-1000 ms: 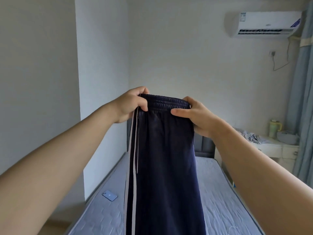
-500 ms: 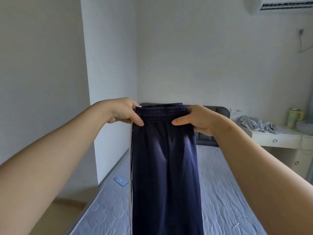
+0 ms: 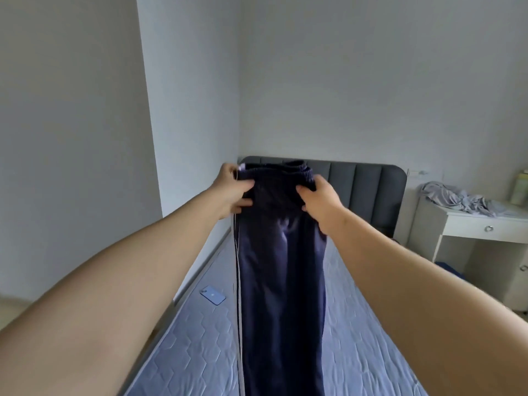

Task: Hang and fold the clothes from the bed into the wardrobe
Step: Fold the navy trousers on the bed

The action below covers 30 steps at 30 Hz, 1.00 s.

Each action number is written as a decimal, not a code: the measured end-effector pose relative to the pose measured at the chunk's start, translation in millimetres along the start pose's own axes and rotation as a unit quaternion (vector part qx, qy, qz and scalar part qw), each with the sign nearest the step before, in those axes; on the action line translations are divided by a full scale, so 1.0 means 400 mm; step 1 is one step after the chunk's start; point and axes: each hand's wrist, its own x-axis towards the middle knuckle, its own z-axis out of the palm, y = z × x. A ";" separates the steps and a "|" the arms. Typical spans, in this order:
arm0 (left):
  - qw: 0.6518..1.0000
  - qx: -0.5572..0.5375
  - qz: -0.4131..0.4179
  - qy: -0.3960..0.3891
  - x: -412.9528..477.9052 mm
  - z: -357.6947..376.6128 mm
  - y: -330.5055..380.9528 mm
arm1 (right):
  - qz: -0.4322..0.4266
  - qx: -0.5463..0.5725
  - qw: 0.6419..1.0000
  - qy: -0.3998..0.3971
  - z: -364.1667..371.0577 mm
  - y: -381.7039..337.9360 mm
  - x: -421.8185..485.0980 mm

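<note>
- You are holding up a pair of dark blue trousers (image 3: 281, 281) in the air, in front of you and over the bed (image 3: 357, 338).
- Your left hand (image 3: 233, 192) is holding the left side of the top. Its grip is pinching the cloth, with the thumb in front and the fingers tucked behind.
- Your right hand (image 3: 320, 198) is holding the right side of the top. Its grip is pinching the cloth too, with the fingers curling over the stretchy waistband (image 3: 294, 170).
- The waistband is sagging a little between your two hands.
- The trouser legs are hanging straight down together and running off the bottom of the picture, so you cannot tell if they are touching the bed.
- White stripes (image 3: 237, 281) are running down the left edge of the trousers.
- The bed is wearing a pale blue quilted cover, and a blue phone (image 3: 213, 294) is lying flat on it, near the left edge and just left of the trousers.
- A dark grey headboard (image 3: 365, 184) is standing behind the trousers, against the far wall.
- A white bench (image 3: 485, 221) is standing to the right of the bed.
- A heap of crumpled grey clothes (image 3: 457, 198) is lying on the bench top, and a pale green bottle (image 3: 520, 188) is standing behind the heap.
- The drawer (image 3: 471, 227) in the bench is sitting closed, so what is inside is hiding from you.
</note>
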 end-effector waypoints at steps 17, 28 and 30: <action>0.964 0.021 0.264 -0.018 -0.042 -0.178 0.189 | -0.170 0.082 0.978 0.088 -0.010 -0.210 -0.049; 0.992 0.062 0.088 -0.072 -0.392 -0.183 -0.147 | 0.010 0.091 0.996 0.022 0.012 0.038 -0.420; 0.993 0.063 0.065 -0.080 -0.477 -0.173 -0.203 | 0.038 0.141 0.989 -0.005 0.010 0.079 -0.514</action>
